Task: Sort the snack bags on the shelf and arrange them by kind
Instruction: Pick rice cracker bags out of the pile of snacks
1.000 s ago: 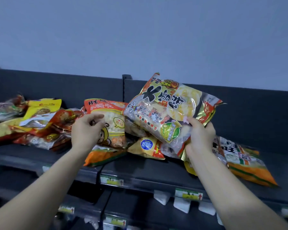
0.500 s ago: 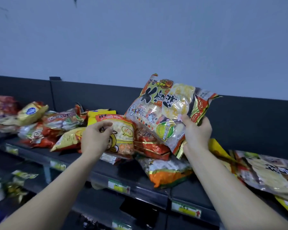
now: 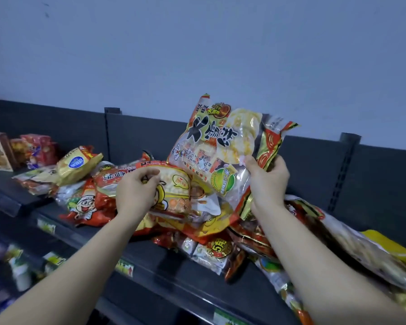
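Holding the big rice-cracker bag (image 3: 220,146) up in my right grip (image 3: 267,181), centre-right of the frame: thumb across the front, fingers wrapped behind its lower right edge, the bag tilted and raised over the pile (image 3: 197,221). My left grip (image 3: 136,191) is at centre frame, fingers curled over the yellow cartoon bag (image 3: 176,186) on top of that pile. Pinching it or only resting on it? I cannot tell from here.

So I read this as mid-sort: one bag picked, nothing grouped yet, and the pile on the shelf (image 3: 162,261) a jumble of reds, golds and yellows. A gold bag with a blue oval (image 3: 79,164) sits apart at left.

Next I need a home for the lifted bag. The pale cracker bag (image 3: 361,249) at lower right looks like kin, I think, so I'd carry it that way. The held bag is crinkly and slack, so I'd lay it flat, not drop it.
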{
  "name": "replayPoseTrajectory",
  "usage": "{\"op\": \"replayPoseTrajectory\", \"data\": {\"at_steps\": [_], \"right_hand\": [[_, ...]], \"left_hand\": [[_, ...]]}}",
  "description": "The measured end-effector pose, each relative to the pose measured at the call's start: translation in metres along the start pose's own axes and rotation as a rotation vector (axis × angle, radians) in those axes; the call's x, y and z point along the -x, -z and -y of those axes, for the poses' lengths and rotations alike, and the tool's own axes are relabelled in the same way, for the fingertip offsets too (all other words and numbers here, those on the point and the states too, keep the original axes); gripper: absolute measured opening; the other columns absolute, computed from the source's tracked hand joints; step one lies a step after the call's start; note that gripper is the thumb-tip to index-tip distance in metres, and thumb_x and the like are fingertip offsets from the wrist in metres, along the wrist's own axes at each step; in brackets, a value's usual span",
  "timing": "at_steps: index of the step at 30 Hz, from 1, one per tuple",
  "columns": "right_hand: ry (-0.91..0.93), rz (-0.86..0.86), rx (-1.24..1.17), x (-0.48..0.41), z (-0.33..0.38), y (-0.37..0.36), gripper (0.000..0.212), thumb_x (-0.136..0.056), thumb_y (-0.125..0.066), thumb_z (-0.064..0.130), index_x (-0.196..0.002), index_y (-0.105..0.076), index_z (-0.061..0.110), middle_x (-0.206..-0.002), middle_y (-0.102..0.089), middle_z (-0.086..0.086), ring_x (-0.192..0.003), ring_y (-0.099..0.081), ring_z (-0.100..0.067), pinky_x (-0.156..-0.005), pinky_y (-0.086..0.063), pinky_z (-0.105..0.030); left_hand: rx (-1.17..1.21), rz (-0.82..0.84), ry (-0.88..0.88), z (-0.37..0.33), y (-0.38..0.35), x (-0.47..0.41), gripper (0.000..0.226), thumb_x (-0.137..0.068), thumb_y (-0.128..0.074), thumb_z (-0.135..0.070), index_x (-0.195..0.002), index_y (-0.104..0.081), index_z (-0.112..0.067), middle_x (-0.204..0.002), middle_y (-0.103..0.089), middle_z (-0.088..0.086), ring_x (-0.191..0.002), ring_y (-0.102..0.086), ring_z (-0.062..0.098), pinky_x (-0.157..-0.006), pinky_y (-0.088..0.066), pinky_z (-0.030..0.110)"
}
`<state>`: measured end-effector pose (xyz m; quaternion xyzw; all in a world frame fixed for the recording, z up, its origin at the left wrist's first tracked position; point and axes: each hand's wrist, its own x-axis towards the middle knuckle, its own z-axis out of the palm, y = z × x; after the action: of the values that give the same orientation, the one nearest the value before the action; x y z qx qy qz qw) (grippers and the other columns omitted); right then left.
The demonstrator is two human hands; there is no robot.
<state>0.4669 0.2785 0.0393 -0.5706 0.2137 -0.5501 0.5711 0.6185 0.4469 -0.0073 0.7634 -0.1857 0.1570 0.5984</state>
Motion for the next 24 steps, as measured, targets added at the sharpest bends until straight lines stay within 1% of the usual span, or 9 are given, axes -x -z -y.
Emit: {"op": "replayPoseTrajectory", "data": {"at_steps": [3, 6, 8, 13, 15, 17, 19, 21, 24], "right_hand": [[0.002, 0.05, 0.05, -0.016, -0.018, -0.033, 0.016, -0.082, -0.075, 0.016, -0.09, -0.061, 0.016, -0.091, -0.069, 0.0, -0.086, -0.066, -0.018, -0.086, -0.055, -0.043], [0.002, 0.08, 0.114, -0.03, -0.037, -0.066, 0.026, -0.082, -0.075, 0.024, -0.1, -0.06, 0.012, -0.098, -0.068, -0.002, -0.093, -0.064, -0.021, -0.091, -0.052, -0.046], [0.001, 0.101, 0.151, -0.035, -0.047, -0.084, 0.029, -0.083, -0.075, 0.027, -0.103, -0.059, 0.012, -0.101, -0.066, -0.002, -0.094, -0.063, -0.021, -0.092, -0.051, -0.046], [0.017, 0.196, 0.244, -0.039, -0.069, -0.123, 0.057, -0.085, -0.074, 0.029, -0.131, -0.045, 0.009, -0.122, -0.055, 0.006, -0.114, -0.052, -0.015, -0.099, -0.04, -0.029], [0.007, 0.235, 0.29, -0.041, -0.08, -0.141, 0.058, -0.083, -0.074, 0.032, -0.129, -0.045, 0.012, -0.122, -0.058, 0.002, -0.115, -0.055, -0.019, -0.1, -0.044, -0.036], [-0.046, 0.29, 0.345, -0.04, -0.088, -0.162, 0.076, -0.08, -0.076, 0.038, -0.14, -0.037, 0.013, -0.136, -0.054, -0.004, -0.124, -0.051, -0.025, -0.105, -0.043, -0.046], [-0.082, 0.328, 0.386, -0.039, -0.097, -0.184, 0.089, -0.078, -0.077, 0.034, -0.147, -0.027, 0.012, -0.145, -0.047, -0.008, -0.132, -0.046, -0.028, -0.108, -0.04, -0.046], [-0.087, 0.294, 0.414, -0.037, -0.105, -0.2, 0.1, -0.078, -0.08, 0.027, -0.153, -0.015, 0.011, -0.15, -0.04, -0.01, -0.135, -0.042, -0.028, -0.11, -0.038, -0.039], [0.028, 0.159, 0.483, -0.03, -0.112, -0.214, 0.109, -0.076, -0.082, 0.023, -0.154, -0.006, 0.013, -0.152, -0.032, -0.009, -0.136, -0.04, -0.027, -0.098, -0.036, -0.026]], "left_hand": [[-0.053, -0.029, 0.012, 0.014, 0.0, -0.027, 0.009, -0.09, -0.065, -0.023, -0.094, -0.073, -0.024, -0.079, -0.065, -0.013, -0.069, -0.063, 0.013, -0.065, -0.059, 0.044], [-0.163, -0.079, -0.013, 0.029, 0.004, -0.059, 0.014, -0.091, -0.064, -0.023, -0.1, -0.074, -0.019, -0.086, -0.064, -0.009, -0.078, -0.061, 0.014, -0.065, -0.05, 0.031], [-0.212, -0.102, 0.0, 0.041, 0.007, -0.081, 0.014, -0.092, -0.064, -0.024, -0.101, -0.073, -0.02, -0.09, -0.066, -0.005, -0.083, -0.061, 0.017, -0.067, -0.049, 0.032], [-0.231, -0.145, 0.021, 0.069, 0.013, -0.126, 0.014, -0.092, -0.063, -0.022, -0.101, -0.074, -0.019, -0.094, -0.068, -0.003, -0.091, -0.063, 0.022, -0.077, -0.052, 0.037], [-0.217, -0.161, 0.033, 0.081, 0.017, -0.146, 0.016, -0.093, -0.062, -0.023, -0.103, -0.073, -0.019, -0.1, -0.07, -0.002, -0.092, -0.064, 0.022, -0.077, -0.052, 0.037], [-0.188, -0.136, 0.08, 0.094, 0.021, -0.166, 0.022, -0.095, -0.058, -0.026, -0.113, -0.07, -0.019, -0.113, -0.069, 0.002, -0.096, -0.065, 0.027, -0.082, -0.053, 0.039], [-0.211, 0.003, 0.133, 0.108, 0.026, -0.184, 0.039, -0.095, -0.058, -0.032, -0.131, -0.059, -0.018, -0.13, -0.061, 0.006, -0.111, -0.06, 0.03, -0.092, -0.049, 0.04], [-0.208, 0.263, 0.169, 0.121, 0.032, -0.197, 0.069, -0.087, -0.068, -0.04, -0.146, -0.04, -0.019, -0.145, -0.046, 0.008, -0.125, -0.049, 0.028, -0.102, -0.043, 0.042], [-0.216, 0.558, 0.212, 0.131, 0.043, -0.209, 0.098, -0.075, -0.08, -0.039, -0.153, -0.022, -0.024, -0.149, -0.025, 0.011, -0.133, -0.035, 0.028, -0.108, -0.037, 0.037]]}}
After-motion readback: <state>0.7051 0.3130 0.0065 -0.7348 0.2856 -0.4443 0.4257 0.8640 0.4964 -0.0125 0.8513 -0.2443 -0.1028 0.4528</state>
